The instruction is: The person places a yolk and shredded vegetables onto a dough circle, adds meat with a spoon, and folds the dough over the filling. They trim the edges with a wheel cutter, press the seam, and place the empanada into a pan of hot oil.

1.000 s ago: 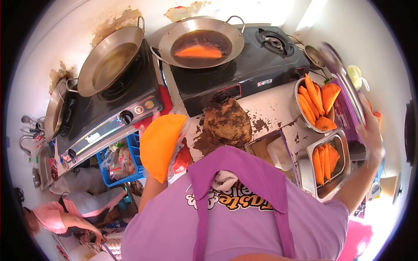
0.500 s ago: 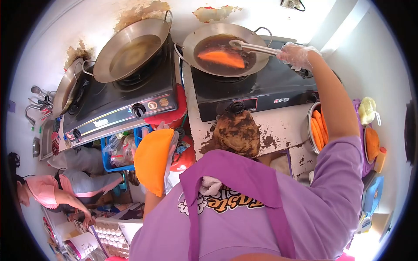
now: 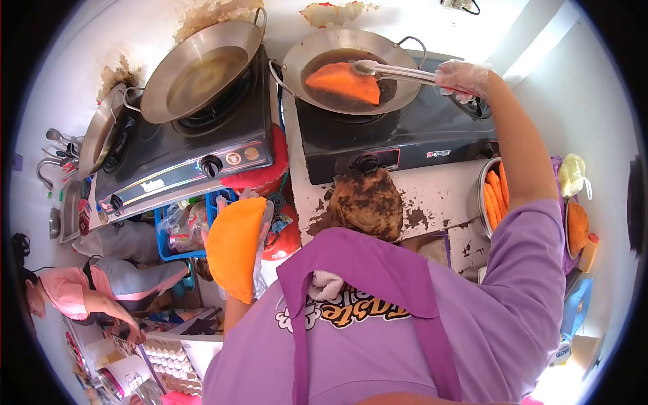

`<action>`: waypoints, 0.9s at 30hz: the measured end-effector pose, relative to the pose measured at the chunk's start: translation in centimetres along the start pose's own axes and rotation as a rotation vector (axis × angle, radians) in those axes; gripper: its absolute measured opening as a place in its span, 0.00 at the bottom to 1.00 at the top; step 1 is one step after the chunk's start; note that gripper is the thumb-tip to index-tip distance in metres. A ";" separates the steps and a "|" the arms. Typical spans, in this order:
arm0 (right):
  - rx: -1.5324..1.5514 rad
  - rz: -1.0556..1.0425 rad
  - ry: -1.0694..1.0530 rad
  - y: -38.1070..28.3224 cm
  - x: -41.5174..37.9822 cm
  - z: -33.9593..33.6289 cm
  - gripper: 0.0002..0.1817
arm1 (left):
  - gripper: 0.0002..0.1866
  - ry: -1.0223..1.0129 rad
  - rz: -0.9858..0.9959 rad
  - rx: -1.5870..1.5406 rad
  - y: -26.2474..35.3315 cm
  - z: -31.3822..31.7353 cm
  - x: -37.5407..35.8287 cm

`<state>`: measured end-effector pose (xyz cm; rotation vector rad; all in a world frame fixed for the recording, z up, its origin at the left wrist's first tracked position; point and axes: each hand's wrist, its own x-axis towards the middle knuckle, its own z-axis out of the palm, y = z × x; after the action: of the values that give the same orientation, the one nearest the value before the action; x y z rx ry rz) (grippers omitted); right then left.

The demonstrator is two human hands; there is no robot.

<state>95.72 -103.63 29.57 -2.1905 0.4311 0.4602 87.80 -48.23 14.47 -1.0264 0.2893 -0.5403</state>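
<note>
My right hand [image 3: 466, 79], in a clear plastic glove, is closed around the handle end of metal tongs [image 3: 403, 72]. Their tips reach over the right pan [image 3: 297, 48], right at the upper edge of an orange half-moon folded dough piece [image 3: 343, 84] lying in dark oil. Low on the left, my left hand [image 3: 260, 268], also gloved, holds up another orange half-moon dough piece [image 3: 233, 248]. That piece hides most of the fingers.
A second oil pan [image 3: 158, 88] sits on the left stove [image 3: 196, 145]. Below the right stove [image 3: 405, 145] hangs a stained cloth [image 3: 368, 206]. A pot [image 3: 479, 199] with orange pieces stands at right. Another person [image 3: 74, 293] bends near egg trays [image 3: 169, 361] at lower left.
More of the orange piece's upper side shows above the oil beside the tong tips. My right hand has shifted slightly. The view has tilted a little, and my left hand keeps its hold.
</note>
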 end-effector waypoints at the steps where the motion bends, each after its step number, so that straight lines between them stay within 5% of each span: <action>1: -0.014 0.005 0.012 0.1 0.0 0.0 0.10 | 0.36 0.006 -0.006 -0.036 -0.1 0.0 0.0; 11: -0.034 -0.029 -0.018 0.6 -0.2 -0.3 0.12 | 0.31 0.072 -0.075 -0.383 -1.2 0.6 0.4; 14: -0.251 0.018 0.089 -0.6 -0.8 0.2 0.15 | 0.30 0.088 -0.094 -0.488 -1.5 0.8 0.5; 16: -0.741 -0.167 0.277 -1.6 -1.7 1.0 0.19 | 0.29 0.093 -0.102 -0.562 -1.5 0.8 0.4; 20: -0.862 -0.184 0.310 -4.0 -4.2 3.8 0.27 | 0.28 0.103 -0.115 -0.673 -0.9 0.6 0.2; 23: -1.088 -0.227 0.301 -3.5 -3.2 5.1 0.37 | 0.36 -0.035 0.000 -0.249 0.1 -0.1 0.3; 25: -1.131 -0.228 0.368 -3.0 -2.7 5.8 0.43 | 0.34 -0.034 -0.270 -1.799 -1.3 -0.4 0.5; 27: -1.144 -0.180 0.350 -3.6 -2.6 6.5 0.44 | 0.33 -0.024 -0.309 -1.879 -0.8 -0.5 0.6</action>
<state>93.92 -95.94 29.45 -3.4095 0.1292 0.2225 87.85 -49.27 14.89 -2.9240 0.6388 -0.4309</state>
